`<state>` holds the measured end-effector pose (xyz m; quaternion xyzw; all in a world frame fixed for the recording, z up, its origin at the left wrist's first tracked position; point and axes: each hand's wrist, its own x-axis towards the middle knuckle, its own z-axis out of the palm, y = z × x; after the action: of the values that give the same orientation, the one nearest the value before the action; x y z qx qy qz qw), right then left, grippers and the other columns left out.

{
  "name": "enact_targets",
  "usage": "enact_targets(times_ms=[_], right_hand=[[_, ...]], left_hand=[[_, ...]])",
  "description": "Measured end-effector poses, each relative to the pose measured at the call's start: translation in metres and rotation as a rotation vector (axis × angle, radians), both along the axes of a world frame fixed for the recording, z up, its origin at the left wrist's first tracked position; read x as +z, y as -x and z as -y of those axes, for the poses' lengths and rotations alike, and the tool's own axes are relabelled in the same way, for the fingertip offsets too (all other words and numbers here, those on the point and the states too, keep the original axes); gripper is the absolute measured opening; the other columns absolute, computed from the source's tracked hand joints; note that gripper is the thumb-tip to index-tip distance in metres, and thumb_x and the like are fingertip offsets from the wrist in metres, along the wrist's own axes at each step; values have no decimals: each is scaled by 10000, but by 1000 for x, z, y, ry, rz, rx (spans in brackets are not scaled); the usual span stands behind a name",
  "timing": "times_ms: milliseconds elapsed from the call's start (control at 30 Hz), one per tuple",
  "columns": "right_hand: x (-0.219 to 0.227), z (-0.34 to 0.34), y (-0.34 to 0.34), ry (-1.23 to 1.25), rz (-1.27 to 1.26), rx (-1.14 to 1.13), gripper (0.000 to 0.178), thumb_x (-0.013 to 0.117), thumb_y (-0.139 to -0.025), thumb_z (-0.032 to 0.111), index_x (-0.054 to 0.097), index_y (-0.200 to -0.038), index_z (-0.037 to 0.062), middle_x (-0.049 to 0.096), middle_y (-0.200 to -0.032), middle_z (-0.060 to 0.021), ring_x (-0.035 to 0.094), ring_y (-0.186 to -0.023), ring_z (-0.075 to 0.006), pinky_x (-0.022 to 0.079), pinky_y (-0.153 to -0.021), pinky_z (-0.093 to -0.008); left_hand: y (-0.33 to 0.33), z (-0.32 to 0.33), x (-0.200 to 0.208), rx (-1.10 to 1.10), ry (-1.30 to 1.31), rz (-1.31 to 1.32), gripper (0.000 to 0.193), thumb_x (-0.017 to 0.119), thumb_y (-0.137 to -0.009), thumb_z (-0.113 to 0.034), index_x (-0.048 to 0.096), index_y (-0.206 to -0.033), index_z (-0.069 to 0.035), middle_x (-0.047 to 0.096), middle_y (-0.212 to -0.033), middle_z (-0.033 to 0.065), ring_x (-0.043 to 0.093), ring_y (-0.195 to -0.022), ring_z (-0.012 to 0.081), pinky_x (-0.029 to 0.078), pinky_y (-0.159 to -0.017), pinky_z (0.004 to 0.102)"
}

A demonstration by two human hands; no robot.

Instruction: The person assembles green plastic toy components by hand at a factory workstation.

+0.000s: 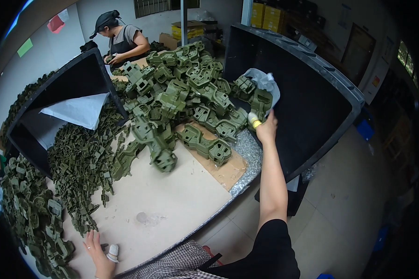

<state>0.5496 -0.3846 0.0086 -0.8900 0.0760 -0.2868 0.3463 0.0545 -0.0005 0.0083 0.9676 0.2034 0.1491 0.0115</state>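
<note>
My left hand (99, 256) rests on the pale tabletop at the lower left, fingers spread, with a white covering on its thumb. A small dark piece (104, 245) lies between its thumb and fingers, not gripped. Just beyond the fingertips begins a heap of small green plastic parts (79, 158). My right hand (266, 129) reaches to the tilted black crate (307, 93), thumb and fingers apart. Its thumb wears a yellow and white covering. Right above the fingers are a large green plastic part (261, 100) and a crumpled pale plastic bag (267, 83); whether the fingers touch them is hard to tell.
Large green plastic parts (172, 95) are heaped mid-table, one blurred part (156, 146) at their near side. A second tilted black crate (56, 83) stands left, with more green parts (35, 218) nearby. Cardboard (235, 169) lies near the table's right edge. Another person (125, 39) works across.
</note>
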Motion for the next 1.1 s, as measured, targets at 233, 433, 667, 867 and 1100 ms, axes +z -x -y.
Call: enact_targets(times_ms=[233,433,667,867,1100], right_hand=[[19,-39,39,-175,343,666,546,699,-706,103,482,-1206,81,457,-1163,-151,476,-1079,-270,395,-911,-335],[51,-137,73,76,123,1101,647,670,-732,397,413,-1278,165,271,-1347,-189,310,-1242,-319,305,-1005,-406],[27,-61,-72,-153,335,194,268,525,-765,68,560,-1028,32,575,-1007,-174,546,-960,-307,426,-816,-377],[-70,39,-173,-27,-140,189,545,590,-727,190,434,-1239,82,515,-1157,-216,483,-1078,-367,378,-907,-412],[-43,20,-156,38,-142,-4,395,587,-755,189,515,-1096,4,565,-1035,-244,527,-989,-387,407,-835,-416]], left_hand=[[11,-17,-26,43,273,124,411,596,-732,-91,460,-1107,6,395,-1246,213,383,-1161,359,315,-969,409],[-19,-14,-24,-41,274,158,375,581,-704,-28,487,-1066,9,433,-1207,203,413,-1130,355,324,-964,398],[-22,-8,-17,-19,274,212,370,600,-692,-40,498,-1043,15,473,-1155,199,445,-1083,363,347,-941,403],[-28,-16,-20,-48,300,211,410,638,-690,-94,491,-1059,7,473,-1155,194,450,-1068,365,357,-930,406],[-65,-28,20,-251,206,195,573,671,-711,-277,425,-1163,-26,390,-1261,212,373,-1158,413,299,-961,500]])
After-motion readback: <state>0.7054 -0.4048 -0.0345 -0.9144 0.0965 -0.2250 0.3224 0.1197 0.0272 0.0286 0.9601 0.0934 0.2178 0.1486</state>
